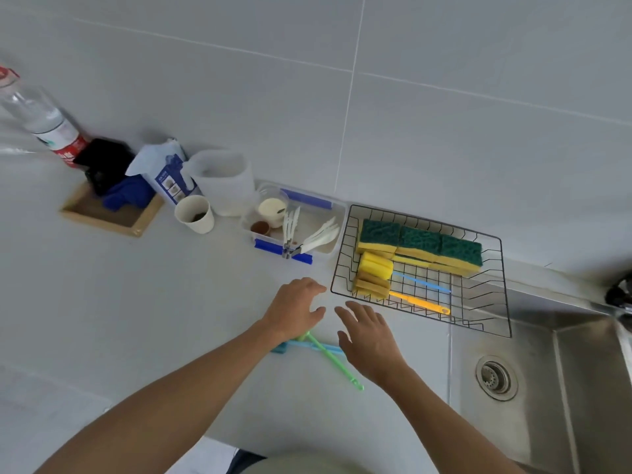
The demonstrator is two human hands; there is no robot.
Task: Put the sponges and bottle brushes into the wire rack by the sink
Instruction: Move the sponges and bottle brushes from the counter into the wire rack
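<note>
The black wire rack stands on the counter beside the sink. It holds three green-and-yellow sponges along its far side and yellow-headed bottle brushes with blue and orange handles. On the counter in front of the rack lie a green bottle brush and a light blue bottle brush, crossed, their heads hidden under my hands. My left hand hovers over them with fingers spread and holds nothing. My right hand is beside it, fingers straight, also holding nothing.
A steel sink with a drain lies to the right, a tap above it. Left of the rack stand a clear plastic box with blue clips, a paper cup, a white jug, a wooden tray and a bottle.
</note>
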